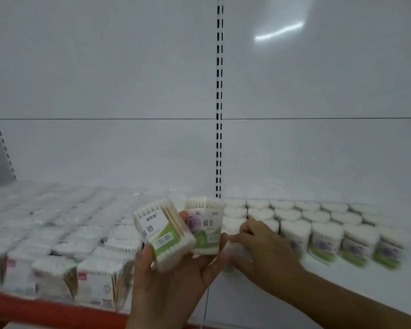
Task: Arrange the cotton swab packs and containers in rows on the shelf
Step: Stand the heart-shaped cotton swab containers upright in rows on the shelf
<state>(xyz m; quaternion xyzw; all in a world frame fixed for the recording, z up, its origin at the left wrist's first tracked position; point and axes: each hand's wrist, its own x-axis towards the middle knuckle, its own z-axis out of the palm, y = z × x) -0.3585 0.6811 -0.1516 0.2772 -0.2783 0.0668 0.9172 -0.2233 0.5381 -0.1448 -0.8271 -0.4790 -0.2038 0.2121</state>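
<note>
**Q:** What is in view, biggest first?

**A:** A white shelf (294, 281) with a red front edge (45, 309), backed by a white panel (105, 79). A slotted upright (219, 103) runs down the middle of the panel. Left of the upright, rectangular swab packs (69, 233) stand in close rows. Right of it, heart-shaped containers (318, 224) stand in rows, with bare shelf in front of them.

**Q:** And the hands?

**A:** The left hand (176, 281) is raised below the upright and slightly left of it, palm up. It clasps two green-labelled packs side by side: a barcode pack (163, 236), tilted, and a rose-print pack (205, 227). The right hand (263, 243) reaches in just right of the upright, its fingertips at a front container (231, 255) in the nearest heart row. Blur hides whether it grips that container or only touches it.

**Q:** Which step is this?

**A:** Probably straightening the front heart row while the two packs wait to be shelved.

**Q:** What does the next move call for?

**A:** Likely squaring that container with its neighbours, then standing each held pack upright, label forward, flush in a row left of the upright.
</note>
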